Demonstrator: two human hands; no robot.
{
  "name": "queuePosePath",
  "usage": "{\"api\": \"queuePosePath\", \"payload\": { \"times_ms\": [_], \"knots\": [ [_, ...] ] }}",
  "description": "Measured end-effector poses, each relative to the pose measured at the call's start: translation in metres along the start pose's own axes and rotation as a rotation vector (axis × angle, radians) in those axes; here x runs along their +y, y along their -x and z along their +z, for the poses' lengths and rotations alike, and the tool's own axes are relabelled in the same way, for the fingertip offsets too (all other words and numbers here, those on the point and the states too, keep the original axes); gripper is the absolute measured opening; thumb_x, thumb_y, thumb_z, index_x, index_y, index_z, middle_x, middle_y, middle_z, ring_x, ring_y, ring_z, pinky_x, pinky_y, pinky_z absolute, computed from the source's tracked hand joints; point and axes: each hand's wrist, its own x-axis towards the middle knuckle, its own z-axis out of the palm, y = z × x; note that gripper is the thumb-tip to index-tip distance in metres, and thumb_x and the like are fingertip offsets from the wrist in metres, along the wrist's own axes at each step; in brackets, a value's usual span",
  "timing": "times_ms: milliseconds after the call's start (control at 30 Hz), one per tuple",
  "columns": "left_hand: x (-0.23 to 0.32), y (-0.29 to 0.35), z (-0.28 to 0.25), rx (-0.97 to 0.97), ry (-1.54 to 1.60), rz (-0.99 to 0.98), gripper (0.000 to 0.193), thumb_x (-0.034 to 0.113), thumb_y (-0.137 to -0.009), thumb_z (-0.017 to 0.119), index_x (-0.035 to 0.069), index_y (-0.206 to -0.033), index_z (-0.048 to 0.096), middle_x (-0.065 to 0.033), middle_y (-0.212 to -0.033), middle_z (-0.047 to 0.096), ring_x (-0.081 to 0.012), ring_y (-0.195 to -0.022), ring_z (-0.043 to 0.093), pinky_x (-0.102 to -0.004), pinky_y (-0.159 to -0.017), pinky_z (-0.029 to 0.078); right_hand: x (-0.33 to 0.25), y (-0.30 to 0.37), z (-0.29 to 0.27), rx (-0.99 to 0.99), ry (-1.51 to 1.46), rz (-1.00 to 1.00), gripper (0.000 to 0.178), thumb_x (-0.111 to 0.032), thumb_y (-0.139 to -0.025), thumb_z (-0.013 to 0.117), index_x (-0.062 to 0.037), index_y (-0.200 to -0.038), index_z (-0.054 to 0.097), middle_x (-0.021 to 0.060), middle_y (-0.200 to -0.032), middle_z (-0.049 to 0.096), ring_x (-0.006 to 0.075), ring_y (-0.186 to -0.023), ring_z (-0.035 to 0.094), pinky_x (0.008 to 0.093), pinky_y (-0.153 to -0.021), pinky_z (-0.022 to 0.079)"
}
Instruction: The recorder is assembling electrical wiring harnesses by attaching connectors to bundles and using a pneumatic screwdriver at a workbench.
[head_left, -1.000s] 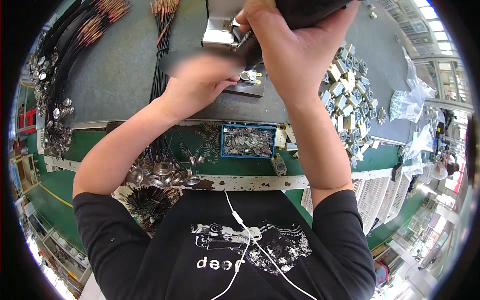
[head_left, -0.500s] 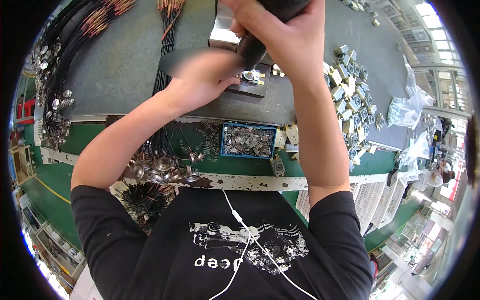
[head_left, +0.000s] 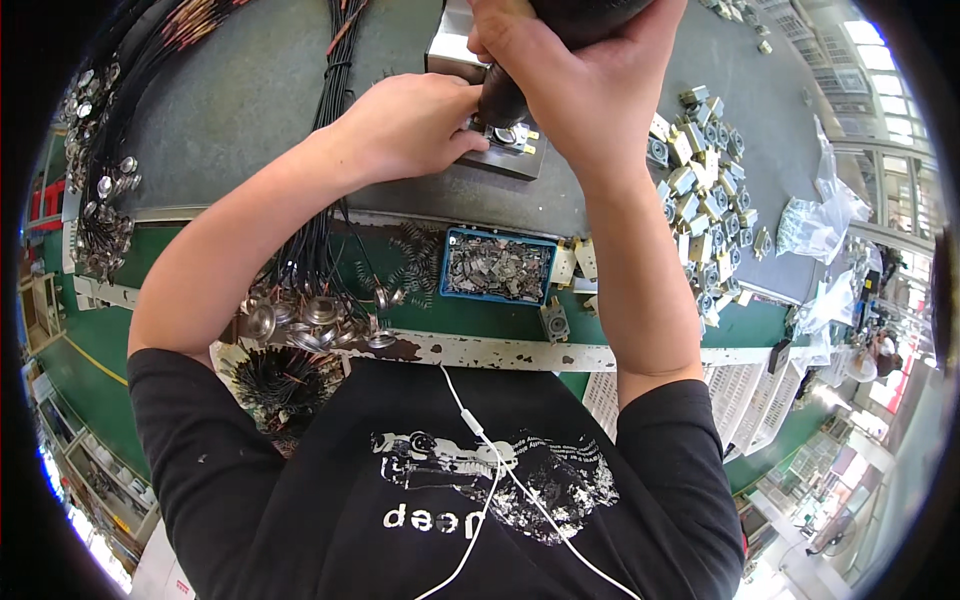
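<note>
My right hand (head_left: 600, 90) is wrapped round a thick black cylindrical tool (head_left: 503, 98), whose lower end points down at a small metal part with brass-coloured tabs (head_left: 512, 138). That part sits on a dark metal block (head_left: 515, 168) on the bench. From the left, my left hand (head_left: 415, 125) reaches in with its fingers curled and its thumb at the part's left edge. The tool hides the left fingertips, so what they pinch cannot be made out. The tool's tip seems to be over the part, but contact is hidden.
A blue tray (head_left: 447, 265) of small metal pieces stands near the bench's front edge. Bundled black cables (head_left: 318, 220) with round metal ends lie left, beside loose springs (head_left: 415, 245). Many blocky switch-like parts (head_left: 705, 200) are heaped right, near a clear plastic bag (head_left: 815, 230).
The tool's lower end has come down over the small part, covering more of it. My left hand stays beside the part. The whole view has shifted slightly.
</note>
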Motion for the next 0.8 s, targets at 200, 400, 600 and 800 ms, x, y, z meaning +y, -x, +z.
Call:
{"api": "queuePosePath", "payload": {
  "times_ms": [200, 400, 600, 800],
  "knots": [
    [-0.001, 0.000, 0.004, 0.017, 0.036, 0.009, 0.032, 0.029, -0.092, 0.071, 0.006, -0.112, 0.063, -0.0150, -0.099, 0.071, -0.0377, -0.097, 0.069, -0.0496, -0.083, 0.056, -0.001, 0.002, 0.001, 0.002, -0.017, -0.005, 0.072, 0.007, -0.083, 0.075, -0.0006, -0.143, 0.038, 0.0088, -0.107, 0.063, 0.0154, -0.091, 0.067, 0.0285, -0.079, 0.056],
    [-0.003, 0.001, 0.004, 0.052, 0.045, 0.032, 0.030, 0.028, -0.092, 0.070, 0.005, -0.109, 0.064, -0.0145, -0.101, 0.071, -0.0373, -0.098, 0.069, -0.0483, -0.083, 0.057, -0.003, 0.003, -0.005, -0.136, 0.113, -0.001, 0.065, 0.006, -0.083, 0.075, 0.0013, -0.139, 0.043, 0.0092, -0.104, 0.065, 0.0152, -0.091, 0.067, 0.0284, -0.077, 0.056],
    [0.002, 0.013, 0.010, 0.245, -0.087, 0.194, 0.033, 0.027, -0.091, 0.072, 0.009, -0.118, 0.067, -0.0077, -0.103, 0.065, -0.0295, -0.094, 0.069, -0.0420, -0.081, 0.057, -0.034, -0.001, -0.011, 0.171, 0.284, 0.037, 0.022, 0.003, -0.089, 0.070, 0.0022, -0.109, 0.063, 0.0069, -0.091, 0.067, 0.0124, -0.078, 0.066, 0.0259, -0.070, 0.054],
    [0.007, 0.005, 0.000, 0.165, -0.098, 0.335, 0.033, 0.025, -0.091, 0.072, 0.017, -0.122, 0.069, -0.0052, -0.103, 0.065, -0.0273, -0.088, 0.070, -0.0413, -0.078, 0.057, -0.040, 0.010, -0.030, 0.264, 0.389, 0.152, 0.057, -0.004, -0.094, 0.069, -0.0013, -0.143, 0.041, 0.0134, -0.110, 0.068, 0.0137, -0.082, 0.067, 0.0263, -0.071, 0.056]
  ]
}}
